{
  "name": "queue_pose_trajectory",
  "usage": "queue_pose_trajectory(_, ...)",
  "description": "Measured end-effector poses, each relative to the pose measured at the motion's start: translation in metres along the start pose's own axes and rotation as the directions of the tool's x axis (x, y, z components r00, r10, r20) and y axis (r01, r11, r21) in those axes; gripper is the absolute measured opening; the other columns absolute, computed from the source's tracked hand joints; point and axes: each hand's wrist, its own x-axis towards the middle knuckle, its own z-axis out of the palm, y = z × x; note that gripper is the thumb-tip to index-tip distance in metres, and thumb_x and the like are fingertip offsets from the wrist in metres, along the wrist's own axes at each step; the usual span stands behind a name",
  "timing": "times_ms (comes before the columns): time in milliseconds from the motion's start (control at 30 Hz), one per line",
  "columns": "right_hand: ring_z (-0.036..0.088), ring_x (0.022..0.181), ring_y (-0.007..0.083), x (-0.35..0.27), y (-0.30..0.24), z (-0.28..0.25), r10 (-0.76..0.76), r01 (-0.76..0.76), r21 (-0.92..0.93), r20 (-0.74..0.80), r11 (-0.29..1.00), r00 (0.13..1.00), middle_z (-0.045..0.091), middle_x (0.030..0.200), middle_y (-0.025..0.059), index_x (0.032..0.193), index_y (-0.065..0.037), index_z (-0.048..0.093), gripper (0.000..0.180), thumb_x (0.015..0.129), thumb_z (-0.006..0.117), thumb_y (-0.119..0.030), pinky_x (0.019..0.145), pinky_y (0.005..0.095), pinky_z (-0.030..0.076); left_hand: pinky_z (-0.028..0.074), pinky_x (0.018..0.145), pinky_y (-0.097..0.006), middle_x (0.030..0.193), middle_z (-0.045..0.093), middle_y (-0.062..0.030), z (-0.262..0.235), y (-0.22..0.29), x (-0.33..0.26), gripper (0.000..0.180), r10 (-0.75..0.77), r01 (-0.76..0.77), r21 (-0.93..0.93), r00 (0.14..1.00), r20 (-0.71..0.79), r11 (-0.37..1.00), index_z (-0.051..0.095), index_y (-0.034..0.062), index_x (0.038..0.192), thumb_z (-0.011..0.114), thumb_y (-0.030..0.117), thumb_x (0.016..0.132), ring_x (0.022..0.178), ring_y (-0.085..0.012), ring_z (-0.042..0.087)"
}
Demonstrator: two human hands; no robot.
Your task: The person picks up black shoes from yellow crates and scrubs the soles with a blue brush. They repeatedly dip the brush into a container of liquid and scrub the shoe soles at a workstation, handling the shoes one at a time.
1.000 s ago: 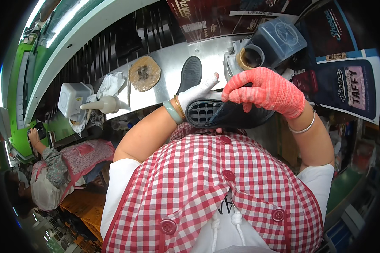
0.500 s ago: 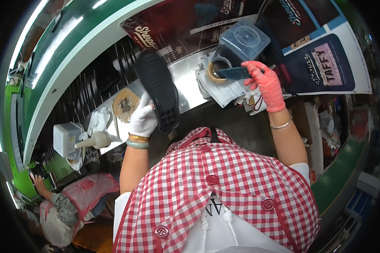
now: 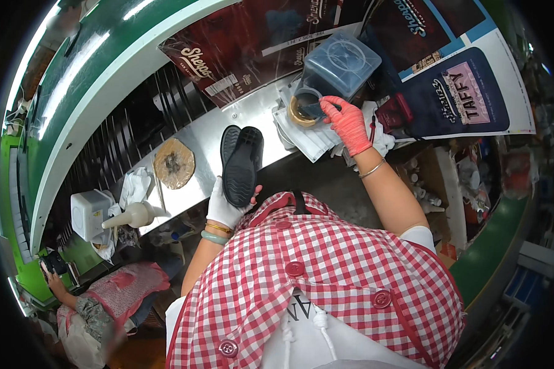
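Two black shoe soles [image 3: 240, 168], overlapping and upright, are in my left hand [image 3: 223, 206], which wears a white glove with bare fingertips. Its fingers wrap round the heel end of the front sole. In a coral glove, my right hand [image 3: 346, 123] is at the rim of a clear cup [image 3: 308, 98], thumb and fingers pinched. A dark blue flat tool [image 3: 314, 109] shows in part at those fingertips, with most of it hidden. The cup's opening sits beside a roll of tan tape [image 3: 297, 114].
A lidded clear bluish box [image 3: 343, 61] stands behind the cup. On the metal bench [image 3: 204, 128] lie a wrapped round disc [image 3: 174, 163] and a nozzle bottle [image 3: 132, 215]. A white canister [image 3: 91, 215] stands farther left. Another person [image 3: 114, 301] is at lower left.
My left hand has lowered and turned the soles, so both now show. My right hand has moved left to the cup, and the blue tool shows much less.
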Motion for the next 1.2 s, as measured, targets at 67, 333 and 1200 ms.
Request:
queue_pose_trajectory(67, 0.058, 0.062, 0.0110, 0.006, 0.009, -0.002, -0.018, 0.018, -0.004, 0.011, 1.000, 1.000, 0.063, 0.080, 0.0041, 0.105, -0.003, 0.064, 0.030, 0.085, 0.063, -0.026, 0.059, 0.0239, 0.046, 0.050, 0.071, -0.043, 0.121, 0.053, -0.0136, 0.007, 0.000, 0.000, 0.058, 0.013, -0.013, 0.017, 1.000, 0.006, 1.000, 0.045, 0.0115, 0.128, 0.029, 0.054, 0.093, 0.109, -0.0386, 0.052)
queue_pose_trajectory(333, 0.059, 0.057, 0.0068, -0.020, -0.008, 0.001, 0.048, -0.099, 0.391, 0.140, 0.915, 0.989, 0.064, 0.083, 0.0036, 0.101, -0.003, 0.063, 0.024, 0.089, 0.058, -0.023, 0.045, 0.0162, 0.038, 0.053, 0.075, -0.045, 0.120, 0.053, -0.0182, 0.032, 0.003, -0.005, 0.063, 0.136, -0.128, -0.048, 0.960, 0.245, 0.991, 0.041, 0.0078, 0.131, 0.041, 0.055, 0.089, 0.105, -0.0378, 0.055)
queue_pose_trajectory(1200, 0.062, 0.072, 0.0098, -0.116, -0.102, 0.065, -0.233, 0.126, 0.426, 0.208, 0.896, 0.950, 0.063, 0.097, 0.0053, 0.107, -0.002, 0.060, 0.024, 0.094, 0.051, -0.019, 0.056, 0.0177, 0.049, 0.039, 0.100, -0.050, 0.135, 0.040, -0.0141, 0.107, -0.016, -0.035, 0.077, 0.257, -0.290, -0.004, 0.844, 0.472, 0.957, 0.034, 0.0110, 0.136, 0.065, 0.049, 0.077, 0.122, -0.0302, 0.043)
